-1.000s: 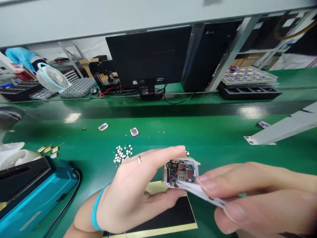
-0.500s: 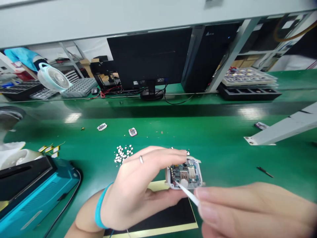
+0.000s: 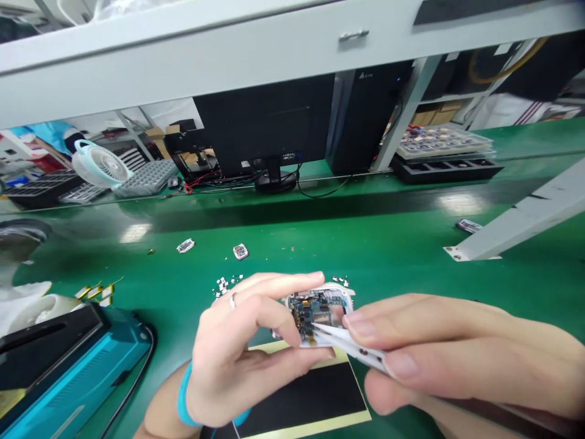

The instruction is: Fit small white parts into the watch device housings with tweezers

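My left hand (image 3: 247, 347) holds a white watch case (image 3: 348, 299) by its edges, its open back showing a circuit board (image 3: 315, 308). A ring and a blue wristband are on that hand and wrist. Between the fingers of my right hand (image 3: 448, 353) is a pair of white-tipped tweezers (image 3: 351, 347). Their tips lie slightly apart over the lower left part of the board; whether they touch it I cannot tell. Below the hands a black mat (image 3: 311, 399) with pale yellow borders lies on the green table.
Small white parts (image 3: 222, 285) are scattered beyond my left hand. Two more opened watch cases (image 3: 240, 251) (image 3: 185, 246) lie farther back. A teal and black machine (image 3: 86, 372) stands at left, near yellow-edged pieces (image 3: 94, 292). A slanted metal post (image 3: 525, 213) rises at right; a monitor (image 3: 269, 122) is behind.
The watch case and my left hand have shifted left in view and tilted. My right hand has turned, and the tweezers now show two parted tips. The camera view has shifted too.
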`<action>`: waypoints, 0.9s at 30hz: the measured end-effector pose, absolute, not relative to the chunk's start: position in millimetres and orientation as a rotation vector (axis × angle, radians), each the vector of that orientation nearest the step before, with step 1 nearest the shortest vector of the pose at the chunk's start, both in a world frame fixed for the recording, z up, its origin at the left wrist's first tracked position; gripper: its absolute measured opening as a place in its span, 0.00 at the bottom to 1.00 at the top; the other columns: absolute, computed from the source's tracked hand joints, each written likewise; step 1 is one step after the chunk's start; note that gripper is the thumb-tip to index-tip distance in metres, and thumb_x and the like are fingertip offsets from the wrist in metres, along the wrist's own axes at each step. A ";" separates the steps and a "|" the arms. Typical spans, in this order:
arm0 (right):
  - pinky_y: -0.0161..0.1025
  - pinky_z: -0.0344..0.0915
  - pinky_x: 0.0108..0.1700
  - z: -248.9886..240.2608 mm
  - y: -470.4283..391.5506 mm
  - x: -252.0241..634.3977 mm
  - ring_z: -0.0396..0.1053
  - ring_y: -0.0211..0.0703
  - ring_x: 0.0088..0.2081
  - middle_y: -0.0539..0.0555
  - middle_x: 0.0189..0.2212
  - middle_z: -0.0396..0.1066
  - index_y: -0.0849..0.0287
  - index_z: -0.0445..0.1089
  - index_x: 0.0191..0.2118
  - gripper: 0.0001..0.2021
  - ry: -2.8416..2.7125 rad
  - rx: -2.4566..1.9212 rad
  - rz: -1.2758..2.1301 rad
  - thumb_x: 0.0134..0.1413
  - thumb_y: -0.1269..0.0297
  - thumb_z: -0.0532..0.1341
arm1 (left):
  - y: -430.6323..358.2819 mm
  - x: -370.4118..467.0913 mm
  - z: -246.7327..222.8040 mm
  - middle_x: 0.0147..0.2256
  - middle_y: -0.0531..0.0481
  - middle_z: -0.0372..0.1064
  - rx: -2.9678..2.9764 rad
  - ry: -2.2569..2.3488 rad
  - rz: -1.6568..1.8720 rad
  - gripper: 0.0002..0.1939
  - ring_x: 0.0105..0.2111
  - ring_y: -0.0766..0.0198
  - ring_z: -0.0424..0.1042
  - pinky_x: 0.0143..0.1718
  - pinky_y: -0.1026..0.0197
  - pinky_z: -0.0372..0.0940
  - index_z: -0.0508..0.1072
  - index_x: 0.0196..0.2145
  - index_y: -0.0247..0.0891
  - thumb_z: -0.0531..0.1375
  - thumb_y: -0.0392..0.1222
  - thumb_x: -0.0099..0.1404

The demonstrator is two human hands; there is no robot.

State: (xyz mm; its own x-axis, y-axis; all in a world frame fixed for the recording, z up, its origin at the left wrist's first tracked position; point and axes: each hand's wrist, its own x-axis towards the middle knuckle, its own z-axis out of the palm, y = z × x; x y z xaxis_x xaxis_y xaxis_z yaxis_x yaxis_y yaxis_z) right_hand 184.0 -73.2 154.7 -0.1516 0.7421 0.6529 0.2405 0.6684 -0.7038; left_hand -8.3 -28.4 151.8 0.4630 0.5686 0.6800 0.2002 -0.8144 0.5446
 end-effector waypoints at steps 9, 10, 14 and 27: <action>0.37 0.73 0.37 153.6 -60.1 190.9 0.70 0.46 0.38 0.50 0.37 0.72 0.56 0.70 0.38 0.13 -1.799 -0.619 0.599 0.43 0.72 0.67 | -31.3 -6.6 147.6 0.43 0.46 0.69 2.333 0.635 1.358 0.10 0.38 0.60 0.70 0.36 0.60 0.67 0.65 0.26 0.36 0.64 0.32 0.50; 0.37 0.73 0.37 153.7 -60.7 191.2 0.70 0.46 0.39 0.50 0.38 0.71 0.56 0.70 0.38 0.13 -1.831 -0.619 0.582 0.43 0.73 0.66 | -31.1 -6.4 147.6 0.43 0.46 0.69 2.347 0.631 1.370 0.10 0.37 0.60 0.70 0.35 0.60 0.67 0.65 0.25 0.36 0.64 0.32 0.49; 0.35 0.73 0.37 153.9 -64.4 191.3 0.70 0.45 0.39 0.49 0.39 0.71 0.54 0.70 0.37 0.13 -1.851 -0.644 0.539 0.44 0.74 0.66 | -29.4 -7.3 148.9 0.44 0.46 0.68 2.420 0.579 1.380 0.08 0.35 0.62 0.70 0.32 0.61 0.67 0.69 0.26 0.36 0.64 0.31 0.49; 0.30 0.71 0.35 155.0 -66.2 194.3 0.71 0.41 0.36 0.51 0.36 0.72 0.53 0.71 0.34 0.05 -1.840 -0.696 0.708 0.55 0.64 0.58 | -25.4 -11.1 147.0 0.43 0.48 0.69 2.354 0.596 1.335 0.08 0.37 0.58 0.72 0.29 0.61 0.68 0.70 0.28 0.38 0.65 0.37 0.49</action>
State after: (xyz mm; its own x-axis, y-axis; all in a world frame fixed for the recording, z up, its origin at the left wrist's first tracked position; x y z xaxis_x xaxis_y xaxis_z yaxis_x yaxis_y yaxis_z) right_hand 194.3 -66.2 155.0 -0.3308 0.7326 0.5948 0.1445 0.6622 -0.7352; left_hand -11.1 -25.4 147.0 0.4621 0.5272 0.7131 0.1787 -0.8430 0.5074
